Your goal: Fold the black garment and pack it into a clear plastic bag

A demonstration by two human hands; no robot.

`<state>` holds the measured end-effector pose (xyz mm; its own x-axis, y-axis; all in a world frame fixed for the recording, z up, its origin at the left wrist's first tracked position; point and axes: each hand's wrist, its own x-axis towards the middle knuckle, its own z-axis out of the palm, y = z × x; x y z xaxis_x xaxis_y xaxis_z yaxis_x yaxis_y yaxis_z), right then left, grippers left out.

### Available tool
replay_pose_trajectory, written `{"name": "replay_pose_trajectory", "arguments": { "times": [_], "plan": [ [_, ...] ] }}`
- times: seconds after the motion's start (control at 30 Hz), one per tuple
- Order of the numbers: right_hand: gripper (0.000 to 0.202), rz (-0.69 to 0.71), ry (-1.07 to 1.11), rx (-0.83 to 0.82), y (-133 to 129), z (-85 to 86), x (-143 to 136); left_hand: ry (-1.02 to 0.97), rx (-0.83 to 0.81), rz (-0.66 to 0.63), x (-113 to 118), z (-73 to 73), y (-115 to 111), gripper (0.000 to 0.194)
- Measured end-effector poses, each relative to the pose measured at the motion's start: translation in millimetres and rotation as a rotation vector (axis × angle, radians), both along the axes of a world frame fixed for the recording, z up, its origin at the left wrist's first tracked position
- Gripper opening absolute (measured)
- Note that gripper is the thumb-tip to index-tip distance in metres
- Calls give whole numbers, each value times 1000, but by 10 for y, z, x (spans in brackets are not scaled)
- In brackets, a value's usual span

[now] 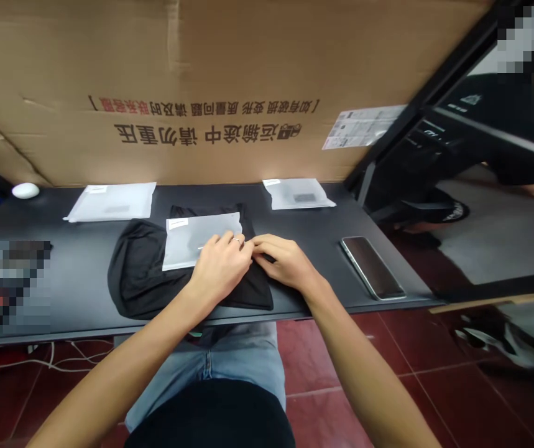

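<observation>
Two hands: the left hand (pixel 224 260) lies over the right part of the middle pouch (pixel 185 242), near the centre of the frame; the right hand (pixel 285 256) is just right of it, the fingers of both meeting by the pouch's right edge.
Grip: right thumb and fingers are drawn close together; whether either hand pinches the pouch, the cloth or nothing, I cannot tell, since the knuckles hide the contact.
Middle pouch: frosted, lying flat on the black cloth (pixel 145 274), left of centre in the frame.
Black cloth: spread beneath pouch and hands, rounded at its left end; its lower side lies near the front edge of the black table (pixel 75 267).
Other pouches: left pouch (pixel 131 198) at the upper left, right pouch (pixel 294 196) right of upper centre; both apart from the cloth.
Phone: the phone (pixel 373 267) lies at the right of the frame, its near end close to the table's front edge.
Slip risk: the pouch looks smooth and could slide if the cloth were pulled from under it; a tug toward the body might drag the cloth over the front edge; a wide sweep of the right arm could knock the phone off.
</observation>
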<state>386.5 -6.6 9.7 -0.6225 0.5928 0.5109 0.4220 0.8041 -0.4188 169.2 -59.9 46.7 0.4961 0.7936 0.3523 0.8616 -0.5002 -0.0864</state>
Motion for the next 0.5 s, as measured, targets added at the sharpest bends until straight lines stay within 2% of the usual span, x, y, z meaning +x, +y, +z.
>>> {"name": "replay_pose_trajectory", "arguments": {
  "times": [0.17,0.3,0.4,0.5],
  "plan": [
    [28,-90,-67,111,-44,38,11,33,153,-72,-5,36,25,24],
    [29,-128,-104,198,-73,41,-34,105,217,-122,-129,129,8,32],
    [27,-139,-74,206,-78,39,-43,142,212,-118,-334,205,-43,31],
    [25,-164,-40,226,-69,41,-20,147,179,-85,-692,260,-140,27]
  ]
}}
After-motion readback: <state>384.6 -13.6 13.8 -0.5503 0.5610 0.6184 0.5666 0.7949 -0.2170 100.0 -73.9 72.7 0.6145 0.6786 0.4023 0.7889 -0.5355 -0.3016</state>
